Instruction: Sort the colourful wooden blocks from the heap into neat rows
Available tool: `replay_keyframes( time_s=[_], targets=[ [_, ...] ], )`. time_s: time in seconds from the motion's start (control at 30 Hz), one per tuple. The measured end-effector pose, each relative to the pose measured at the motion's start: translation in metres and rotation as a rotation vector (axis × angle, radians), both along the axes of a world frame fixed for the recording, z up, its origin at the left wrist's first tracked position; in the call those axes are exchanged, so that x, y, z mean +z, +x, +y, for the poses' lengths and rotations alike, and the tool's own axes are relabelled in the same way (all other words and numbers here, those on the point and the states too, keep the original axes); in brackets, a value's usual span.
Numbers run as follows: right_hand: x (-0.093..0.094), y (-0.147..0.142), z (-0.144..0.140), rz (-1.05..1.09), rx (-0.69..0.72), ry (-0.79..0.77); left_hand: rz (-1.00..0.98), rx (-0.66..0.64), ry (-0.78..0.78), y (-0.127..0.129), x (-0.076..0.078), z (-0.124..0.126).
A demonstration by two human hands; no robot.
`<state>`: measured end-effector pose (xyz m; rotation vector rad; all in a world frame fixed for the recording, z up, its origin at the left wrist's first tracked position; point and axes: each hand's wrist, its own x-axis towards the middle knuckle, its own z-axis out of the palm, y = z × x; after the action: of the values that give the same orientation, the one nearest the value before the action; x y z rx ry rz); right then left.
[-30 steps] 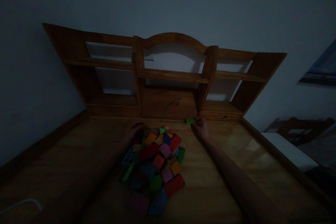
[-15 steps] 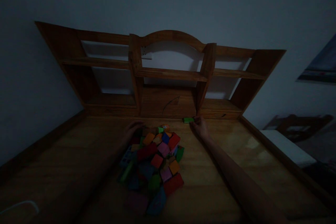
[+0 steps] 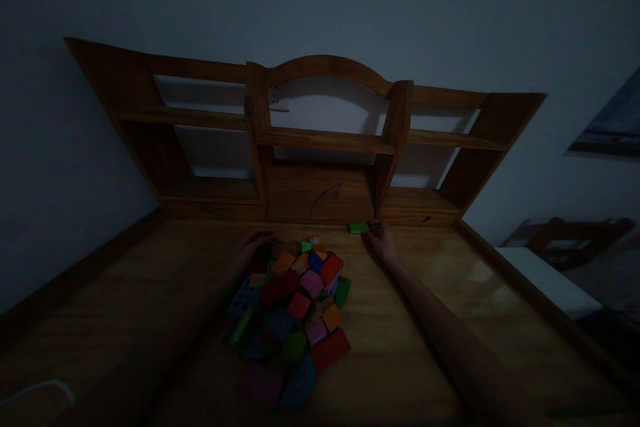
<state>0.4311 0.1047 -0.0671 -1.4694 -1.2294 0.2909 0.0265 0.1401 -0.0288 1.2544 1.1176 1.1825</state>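
Note:
A heap of coloured toy blocks [image 3: 300, 307] lies on the wooden desk, with red, pink, orange, blue and green pieces piled together. At the heap's back left edge rests my left hand [image 3: 253, 245], its fingers stretched out toward the blocks; dim light hides whether it touches one. Farther right, near the back of the desk, a long green block [image 3: 358, 228] lies apart from the heap. The fingers of my right hand [image 3: 381, 238] are closed on the right end of that green block.
A wooden shelf unit [image 3: 325, 141] stands along the back of the desk [image 3: 400, 347]. A white cable [image 3: 50, 383] lies at the front left. Beyond the raised right edge are a white surface [image 3: 545, 280] and a wooden chair [image 3: 575, 240]. The room is dark.

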Motion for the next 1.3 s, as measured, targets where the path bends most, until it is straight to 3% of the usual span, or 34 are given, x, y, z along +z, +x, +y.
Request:
replay_keyframes(
  time_s=[0.2, 0.67, 1.03, 1.3],
  targets=[
    [0.0, 0.001, -0.001, -0.017, 0.019, 0.005, 0.04, -0.011, 0.024, -0.002, -0.004, 0.002],
    [0.002, 0.001, -0.001, -0.02, 0.014, 0.013, 0.119, 0.025, 0.099, 0.0, 0.005, -0.005],
    [0.003, 0.0, -0.003, -0.021, 0.004, 0.014, 0.098, -0.017, 0.051, -0.004, -0.003, 0.003],
    [0.006, -0.002, -0.003, -0.017, -0.012, -0.003, 0.124, 0.008, 0.045, -0.001, 0.004, -0.002]
  ],
)
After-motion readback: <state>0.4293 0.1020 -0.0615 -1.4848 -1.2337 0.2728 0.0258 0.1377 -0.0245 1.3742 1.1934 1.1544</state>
